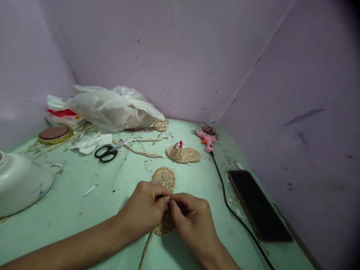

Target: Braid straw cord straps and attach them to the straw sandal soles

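Observation:
My left hand point(146, 212) and my right hand point(191, 223) meet over a flat oval sole of coiled jute rope point(165, 179) lying on the green table point(84, 210). Both pinch something small at the sole's middle; I cannot tell what it is. A loose rope tail point(145, 251) trails from under my hands toward me. Farther back lies a finished small jute slipper point(184, 153) with a red and white bead on its strap.
Black-handled scissors point(108, 152), a pink glue gun point(207, 140) with its black cord point(225, 195), and a dark phone point(257, 204) lie on the table. A white bowl-like object point(19, 183) sits left. A plastic bag point(112, 107) and a tape roll point(54, 134) are at the back.

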Tool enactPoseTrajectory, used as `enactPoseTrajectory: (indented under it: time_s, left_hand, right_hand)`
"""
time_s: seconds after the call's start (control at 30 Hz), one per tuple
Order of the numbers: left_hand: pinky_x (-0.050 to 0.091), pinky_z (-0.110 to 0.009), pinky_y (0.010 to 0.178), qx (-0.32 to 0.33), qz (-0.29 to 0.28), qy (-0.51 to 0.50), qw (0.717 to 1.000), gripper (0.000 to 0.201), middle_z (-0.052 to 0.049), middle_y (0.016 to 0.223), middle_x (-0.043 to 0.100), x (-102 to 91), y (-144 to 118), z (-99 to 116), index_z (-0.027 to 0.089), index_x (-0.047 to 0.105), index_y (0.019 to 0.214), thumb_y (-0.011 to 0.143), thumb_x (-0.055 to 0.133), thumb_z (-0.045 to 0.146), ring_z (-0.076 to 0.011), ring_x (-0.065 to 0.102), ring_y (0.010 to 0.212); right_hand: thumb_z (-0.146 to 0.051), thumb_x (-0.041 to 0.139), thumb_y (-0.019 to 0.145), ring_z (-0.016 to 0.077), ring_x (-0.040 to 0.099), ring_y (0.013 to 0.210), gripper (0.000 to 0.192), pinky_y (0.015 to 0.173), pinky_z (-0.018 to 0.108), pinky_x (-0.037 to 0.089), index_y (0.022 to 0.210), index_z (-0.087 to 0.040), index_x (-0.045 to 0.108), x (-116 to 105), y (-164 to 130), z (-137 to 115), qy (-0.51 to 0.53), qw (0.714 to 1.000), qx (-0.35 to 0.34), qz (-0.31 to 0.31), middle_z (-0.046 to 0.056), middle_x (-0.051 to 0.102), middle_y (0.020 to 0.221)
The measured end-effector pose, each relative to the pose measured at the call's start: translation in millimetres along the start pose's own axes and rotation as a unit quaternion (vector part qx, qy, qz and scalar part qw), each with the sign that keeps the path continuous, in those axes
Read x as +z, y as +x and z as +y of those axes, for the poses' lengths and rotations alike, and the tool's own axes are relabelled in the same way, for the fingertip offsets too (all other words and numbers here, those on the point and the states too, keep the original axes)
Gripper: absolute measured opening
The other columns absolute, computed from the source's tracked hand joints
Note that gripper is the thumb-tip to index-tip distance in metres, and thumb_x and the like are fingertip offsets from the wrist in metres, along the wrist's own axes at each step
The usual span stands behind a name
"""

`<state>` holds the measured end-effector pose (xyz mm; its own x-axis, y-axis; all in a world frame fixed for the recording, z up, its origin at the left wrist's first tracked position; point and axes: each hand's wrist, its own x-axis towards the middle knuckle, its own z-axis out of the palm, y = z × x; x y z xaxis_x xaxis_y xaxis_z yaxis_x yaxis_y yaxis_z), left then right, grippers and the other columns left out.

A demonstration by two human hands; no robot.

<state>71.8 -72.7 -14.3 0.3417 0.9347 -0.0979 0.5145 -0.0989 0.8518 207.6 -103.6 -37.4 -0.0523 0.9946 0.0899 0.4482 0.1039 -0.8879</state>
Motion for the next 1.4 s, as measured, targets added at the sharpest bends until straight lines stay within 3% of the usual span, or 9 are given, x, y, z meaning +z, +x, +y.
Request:
enactPoseTrajectory:
  time_s: [0.1, 0.37, 0.6, 0.8, 1.07, 1.17, 1.3, 1.4]
  left_hand:
    - [0.041, -0.023, 0.054, -0.021, 0.0, -0.021, 1.0, 0.02, -0.002, 0.058, 0.059, 1.0, 0.7, -3.8, 0.013, 0.067, 0.062, 0.07, 0.049, 0.017, -0.0128, 0.053, 0.057]
    - [0.039, -0.021, 0.049, -0.045, 0.011, -0.072, 0.996, 0.017, 0.001, 0.052, 0.057, 5.8, 2.8, -13.3, 0.014, 0.066, 0.068, 0.068, 0.05, 0.019, -0.0115, 0.052, 0.051]
    - [0.035, -0.02, 0.043, -0.067, -0.007, -0.125, 0.99, 0.017, 0.004, 0.046, 0.051, 6.6, 3.5, -10.8, 0.014, 0.064, 0.066, 0.069, 0.049, 0.019, -0.008, 0.044, 0.04]
    - [0.035, -0.021, 0.04, -0.108, -0.007, -0.161, 0.981, 0.017, 0.005, 0.044, 0.05, 7.9, 1.9, -10.9, 0.013, 0.064, 0.068, 0.068, 0.049, 0.019, -0.0086, 0.045, 0.037]
    - [0.037, -0.019, 0.038, -0.11, -0.028, -0.215, 0.97, 0.015, 0.005, 0.044, 0.05, 12.1, 4.1, -15.1, 0.011, 0.061, 0.071, 0.068, 0.047, 0.016, -0.0073, 0.046, 0.036]
    - [0.039, -0.019, 0.037, -0.113, -0.004, -0.268, 0.957, 0.013, 0.007, 0.047, 0.05, 13.9, 5.8, -14.7, 0.013, 0.056, 0.079, 0.068, 0.048, 0.012, -0.0072, 0.047, 0.036]
    - [0.04, -0.018, 0.038, -0.119, 0.013, -0.29, 0.95, 0.011, 0.009, 0.043, 0.047, 12.3, 4.4, -9.3, 0.017, 0.044, 0.066, 0.065, 0.05, 0.007, -0.0072, 0.048, 0.038]
    - [0.04, -0.018, 0.04, -0.124, 0.008, -0.28, 0.952, 0.011, 0.009, 0.04, 0.045, 10.9, 2.8, -5.4, 0.017, 0.044, 0.062, 0.066, 0.051, 0.009, -0.0071, 0.047, 0.039]
  right_hand:
    - [-0.02, 0.051, 0.075, 0.0144, 0.061, 0.055, 0.019, 0.052, 0.022, 0.047, 0.073, -0.015, 0.069, -0.7, 0.3, -1.1, 0.015, 0.999, 0.017, 0.022, 0.005, 0.069, 0.065]
    - [-0.025, 0.053, 0.073, 0.0146, 0.061, 0.053, 0.018, 0.049, 0.022, 0.046, 0.072, -0.013, 0.067, 5.1, 2.7, -1.1, 0.08, 0.995, 0.064, 0.01, 0.005, 0.068, 0.063]
    - [-0.024, 0.052, 0.074, 0.012, 0.056, 0.047, 0.018, 0.045, 0.02, 0.042, 0.063, -0.014, 0.063, 7.6, 4.2, 2.1, 0.073, 0.995, 0.063, 0.016, 0.003, 0.064, 0.055]
    - [-0.032, 0.058, 0.073, 0.0165, 0.061, 0.055, 0.021, 0.051, 0.023, 0.048, 0.074, -0.013, 0.068, 6.5, 3.0, 1.1, 0.108, 0.992, 0.068, 0.005, 0.005, 0.067, 0.06]
    - [-0.031, 0.057, 0.069, 0.0134, 0.054, 0.045, 0.019, 0.043, 0.022, 0.042, 0.061, -0.015, 0.063, 6.6, 4.8, -0.6, 0.094, 0.991, 0.085, 0.031, 0.001, 0.061, 0.049]
    - [-0.032, 0.057, 0.069, 0.0128, 0.053, 0.043, 0.02, 0.042, 0.021, 0.042, 0.059, -0.015, 0.062, 9.2, 4.6, -1.0, 0.113, 0.987, 0.101, 0.048, 0.002, 0.061, 0.049]
    - [-0.029, 0.059, 0.068, 0.0121, 0.053, 0.043, 0.018, 0.043, 0.021, 0.042, 0.058, -0.014, 0.062, 11.7, 3.9, -0.1, 0.12, 0.984, 0.11, 0.068, 0.001, 0.061, 0.048]
    - [-0.028, 0.06, 0.067, 0.0122, 0.054, 0.043, 0.017, 0.043, 0.021, 0.042, 0.058, -0.014, 0.063, 11.4, 3.7, 0.8, 0.135, 0.982, 0.115, 0.064, 0.002, 0.062, 0.048]
